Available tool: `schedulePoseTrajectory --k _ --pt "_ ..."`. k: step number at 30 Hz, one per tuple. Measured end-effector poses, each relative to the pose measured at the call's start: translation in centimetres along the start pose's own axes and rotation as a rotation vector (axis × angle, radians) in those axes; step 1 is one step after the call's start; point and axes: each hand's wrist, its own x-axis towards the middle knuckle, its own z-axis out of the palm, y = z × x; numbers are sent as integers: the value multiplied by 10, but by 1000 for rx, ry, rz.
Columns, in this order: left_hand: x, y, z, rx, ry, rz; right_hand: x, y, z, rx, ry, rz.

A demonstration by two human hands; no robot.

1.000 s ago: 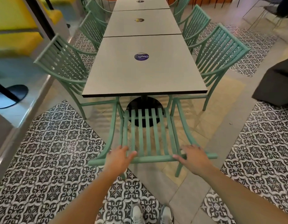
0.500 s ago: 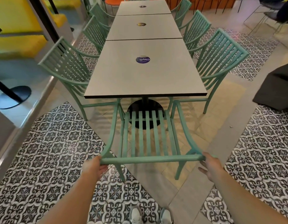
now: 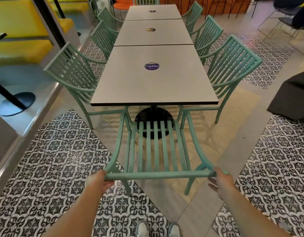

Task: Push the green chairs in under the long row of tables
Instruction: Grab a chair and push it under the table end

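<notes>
Bright, even indoor light, soft shadows under worktop point(image 3: 154, 79). Sharp at centre; wide-angle bends edges, slight blur w/ pink glare top right.

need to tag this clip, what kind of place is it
Most likely a cafe or food court seating area: a long row of tables with round stickers on top, matching green chairs along both sides, and yellow booth seating to the left over patterned floor tiles.
</notes>
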Motion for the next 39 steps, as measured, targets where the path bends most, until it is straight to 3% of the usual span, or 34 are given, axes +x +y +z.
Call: schedulePoseTrajectory --k 34,39 --pt "-19 -2 1 -14 7 25 0 10 -6 17 -1 -31" --pt "-13 -1 -4 181 78 54 -1 6 -10 -227 124 -81"
